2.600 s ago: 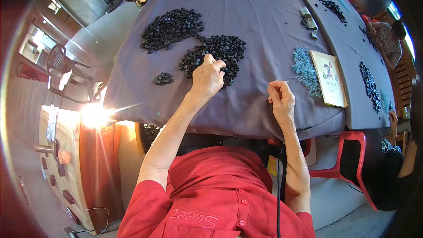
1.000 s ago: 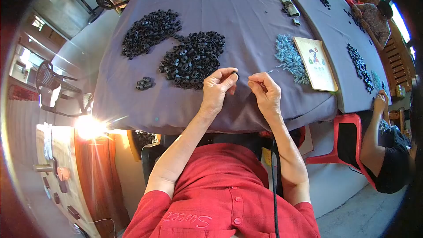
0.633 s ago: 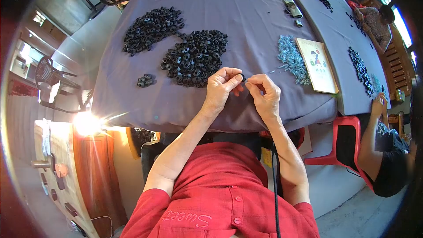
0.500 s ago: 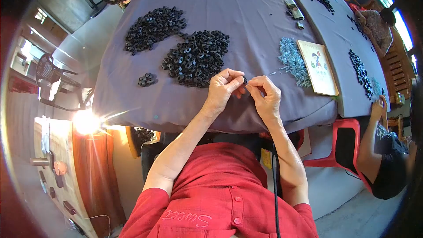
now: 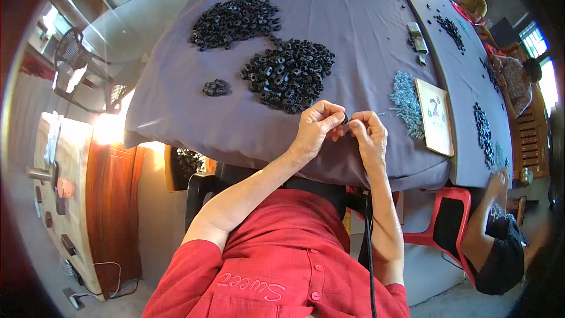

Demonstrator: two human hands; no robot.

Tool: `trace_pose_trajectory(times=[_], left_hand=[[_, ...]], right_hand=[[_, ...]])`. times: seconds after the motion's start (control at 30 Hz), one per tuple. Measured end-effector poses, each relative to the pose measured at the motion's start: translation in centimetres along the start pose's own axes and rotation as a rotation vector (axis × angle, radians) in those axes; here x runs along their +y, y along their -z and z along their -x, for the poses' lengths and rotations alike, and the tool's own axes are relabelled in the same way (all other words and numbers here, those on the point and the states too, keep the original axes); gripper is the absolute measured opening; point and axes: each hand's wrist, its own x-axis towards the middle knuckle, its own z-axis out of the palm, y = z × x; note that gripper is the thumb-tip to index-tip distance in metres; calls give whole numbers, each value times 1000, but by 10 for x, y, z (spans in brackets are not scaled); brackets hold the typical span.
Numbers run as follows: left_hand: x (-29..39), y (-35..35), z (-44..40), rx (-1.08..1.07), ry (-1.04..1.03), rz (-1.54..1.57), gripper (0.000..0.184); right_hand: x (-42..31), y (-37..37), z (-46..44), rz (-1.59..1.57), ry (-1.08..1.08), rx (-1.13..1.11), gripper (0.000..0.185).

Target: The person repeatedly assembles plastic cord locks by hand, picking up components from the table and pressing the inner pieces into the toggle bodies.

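Note:
My left hand pinches a small black piece between thumb and fingers, above the front of the grey cloth. Close to its right, my right hand has thumb and forefinger pressed together beside the piece; what they hold is too small to make out. Beyond my left hand lies a heap of black pieces, with a second heap behind it and a small cluster to the left. A pile of small clear-blue pieces lies right of my right hand, against a booklet.
The grey cloth covers the table. A pale case lies farther back. On the right are more black pieces, a red chair and a co-worker's arm. Other people sit at the far right. A cable hangs before my shirt.
Since the oldest frame, my left hand has left the black heap with a piece and come beside my right hand. Over the last half second the view has shifted, while the hands stay close together.

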Motion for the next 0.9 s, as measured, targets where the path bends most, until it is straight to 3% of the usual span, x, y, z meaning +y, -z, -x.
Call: trace_pose_trajectory(times=[0.17,0.3,0.5,0.73,0.9], left_hand=[[-3,0,7,69,-45,85,9],[0,-1,5,134,-74,201,24],[-5,-1,5,109,-120,127,33],[-7,4,3,65,-89,132,14],[-9,6,3,20,-94,114,11]], right_hand=[[-1,-7,-32,170,97,-150,11],[-7,-23,-64,318,254,-291,12],[18,-41,-86,564,446,-300,13],[12,-46,-88,747,437,-318,17],[21,-50,-91,824,437,-280,18]])
